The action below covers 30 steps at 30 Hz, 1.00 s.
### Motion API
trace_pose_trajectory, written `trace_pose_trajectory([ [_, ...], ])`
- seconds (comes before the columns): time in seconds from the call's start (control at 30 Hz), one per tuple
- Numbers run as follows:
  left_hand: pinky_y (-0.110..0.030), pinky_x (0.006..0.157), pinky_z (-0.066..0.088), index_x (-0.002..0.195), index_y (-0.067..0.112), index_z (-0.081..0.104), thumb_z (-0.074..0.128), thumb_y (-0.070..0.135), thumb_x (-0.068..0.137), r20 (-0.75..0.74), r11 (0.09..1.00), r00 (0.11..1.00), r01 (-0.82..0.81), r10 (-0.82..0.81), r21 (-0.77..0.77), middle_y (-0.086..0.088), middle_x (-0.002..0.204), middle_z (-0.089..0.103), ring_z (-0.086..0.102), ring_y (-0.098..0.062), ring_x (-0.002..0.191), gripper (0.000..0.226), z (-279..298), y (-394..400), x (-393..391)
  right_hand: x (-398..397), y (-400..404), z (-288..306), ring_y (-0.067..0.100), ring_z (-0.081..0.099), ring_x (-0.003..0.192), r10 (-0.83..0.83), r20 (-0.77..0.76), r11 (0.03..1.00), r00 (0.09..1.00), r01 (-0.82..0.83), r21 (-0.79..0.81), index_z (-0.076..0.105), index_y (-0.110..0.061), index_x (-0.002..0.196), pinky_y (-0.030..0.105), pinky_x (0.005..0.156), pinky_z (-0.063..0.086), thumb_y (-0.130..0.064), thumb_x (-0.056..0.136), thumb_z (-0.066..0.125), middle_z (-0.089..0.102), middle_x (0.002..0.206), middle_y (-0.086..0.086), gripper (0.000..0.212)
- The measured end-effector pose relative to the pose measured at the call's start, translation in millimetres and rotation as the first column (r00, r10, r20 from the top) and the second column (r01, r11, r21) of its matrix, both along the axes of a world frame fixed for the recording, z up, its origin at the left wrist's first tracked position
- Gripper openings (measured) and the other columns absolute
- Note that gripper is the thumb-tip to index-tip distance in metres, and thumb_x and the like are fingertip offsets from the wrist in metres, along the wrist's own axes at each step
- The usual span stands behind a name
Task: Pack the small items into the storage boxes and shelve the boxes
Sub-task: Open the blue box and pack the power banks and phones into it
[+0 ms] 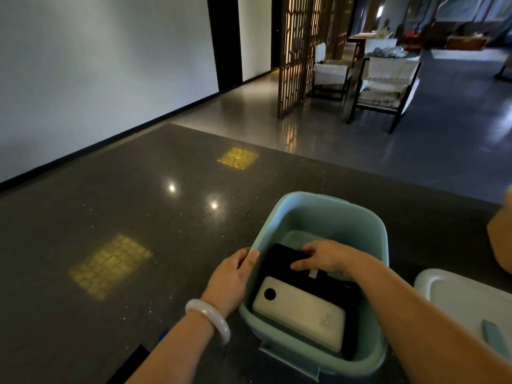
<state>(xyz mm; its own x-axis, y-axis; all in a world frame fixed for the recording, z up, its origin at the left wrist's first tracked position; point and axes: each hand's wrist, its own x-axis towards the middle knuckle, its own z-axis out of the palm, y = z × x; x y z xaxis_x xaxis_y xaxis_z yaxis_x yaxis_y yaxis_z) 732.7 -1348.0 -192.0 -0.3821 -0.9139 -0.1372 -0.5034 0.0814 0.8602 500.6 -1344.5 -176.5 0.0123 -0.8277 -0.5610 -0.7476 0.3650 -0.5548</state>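
The right hand (pixel 324 257) is reaching into the teal box (pixel 327 214), its fingers (pixel 300 265) lying curled over the far end of a black case (pixel 285 261). The case's long axis is running from far left to near right, beside a white power bank (pixel 300 314) lying parallel nearer the person. The left hand (pixel 231 278) is gripping the box's left rim, steadying it on the table (pixel 110 217). A white lid (pixel 460 295) is lying just right of the box.
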Motion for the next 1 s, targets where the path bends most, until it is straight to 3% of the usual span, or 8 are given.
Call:
trace_pose_trajectory([
  [0.17, -0.008, 0.058, 0.042, 0.108, 0.037, 0.054, 0.038, 0.049, 0.098, 0.003, 1.0, 1.0, 0.011, -0.011, 0.016, 0.011, 0.091, 0.064, 0.06, 0.007, 0.075, 0.023, -1, -1, 0, 0, 1, -3, 0.014, 0.061, 0.1, -0.014, -0.026, 1.0, 1.0, 0.013, -0.025, 0.064, -0.029, 0.117, 0.031, 0.092, 0.046, -0.043, 0.083, 0.069, 0.068, 0.106, -0.004, 0.037],
  [0.27, -0.013, 0.061, 0.04, 0.108, 0.037, 0.056, 0.036, 0.05, 0.098, 0.028, 0.999, 0.999, 0.033, -0.034, 0.023, 0.012, 0.089, 0.064, 0.06, 0.001, 0.078, 0.026, 2, -2, 2, 0, 1, 1, 0.014, 0.059, 0.107, -0.054, -0.064, 0.995, 0.997, 0.048, -0.088, 0.061, -0.023, 0.125, 0.027, 0.092, 0.043, -0.041, 0.085, 0.068, 0.065, 0.117, -0.003, 0.044],
  [0.37, -0.011, 0.064, 0.04, 0.109, 0.034, 0.06, 0.034, 0.052, 0.098, 0.027, 0.998, 0.998, 0.056, -0.057, 0.012, 0.012, 0.093, 0.065, 0.06, 0.003, 0.081, 0.033, 5, -2, 15, 2, -6, 16, 0.016, 0.06, 0.108, -0.182, -0.143, 0.939, 0.973, 0.129, -0.319, 0.064, -0.016, 0.121, 0.026, 0.092, 0.043, -0.033, 0.087, 0.067, 0.066, 0.118, 0.001, 0.038],
  [0.5, -0.015, 0.077, 0.043, 0.118, 0.031, 0.057, 0.039, 0.05, 0.098, 0.131, 0.998, 0.991, -0.016, 0.024, -0.062, 0.011, 0.103, 0.064, 0.058, 0.003, 0.088, 0.033, 8, -1, 55, 37, -28, 49, 0.015, 0.06, 0.087, -0.278, -0.1, 0.795, 0.955, 0.17, -0.582, 0.067, -0.018, 0.103, 0.022, 0.078, 0.041, -0.019, 0.087, 0.066, 0.069, 0.101, 0.002, 0.016],
  [0.6, -0.023, 0.091, 0.046, 0.132, 0.029, 0.048, 0.041, 0.048, 0.098, 0.296, 0.984, 0.946, -0.086, 0.131, -0.159, 0.007, 0.119, 0.059, 0.057, -0.006, 0.104, 0.039, 12, 0, 103, 96, -49, 66, 0.013, 0.059, 0.086, -0.138, -0.135, 0.776, 0.981, 0.022, -0.631, 0.065, -0.022, 0.103, 0.022, 0.08, 0.042, -0.016, 0.085, 0.067, 0.066, 0.096, -0.003, 0.019],
  [0.7, -0.032, 0.097, 0.045, 0.137, 0.029, 0.043, 0.04, 0.047, 0.099, 0.451, 0.951, 0.853, -0.147, 0.261, -0.272, 0.004, 0.128, 0.053, 0.055, -0.014, 0.113, 0.043, 19, 9, 160, 169, -64, 65, 0.019, 0.062, 0.099, 0.07, -0.232, 0.789, 0.97, -0.196, -0.582, 0.063, -0.02, 0.111, 0.031, 0.088, 0.048, -0.014, 0.084, 0.066, 0.065, 0.105, 0.002, 0.028],
  [0.83, -0.037, 0.101, 0.041, 0.141, 0.026, 0.038, 0.038, 0.045, 0.1, 0.642, 0.913, 0.654, -0.226, 0.4, -0.339, 0.001, 0.135, 0.049, 0.049, -0.021, 0.121, 0.046, 28, 29, 243, 273, -74, 51, 0.021, 0.055, 0.116, 0.343, -0.359, 0.76, 0.868, -0.481, -0.437, 0.053, -0.023, 0.126, 0.034, 0.096, 0.046, -0.012, 0.087, 0.06, 0.054, 0.129, 0.003, 0.042],
  [1.0, -0.037, 0.107, 0.035, 0.141, 0.024, 0.038, 0.042, 0.043, 0.099, 0.717, 0.847, 0.462, -0.376, 0.523, -0.376, 0.0, 0.138, 0.044, 0.043, -0.02, 0.127, 0.047, 28, 75, 349, 401, -69, 39, 0.024, 0.057, 0.111, 0.595, -0.379, 0.611, 0.708, -0.706, -0.358, 0.055, -0.02, 0.119, 0.031, 0.089, 0.046, -0.012, 0.085, 0.057, 0.057, 0.124, 0.005, 0.035],
])
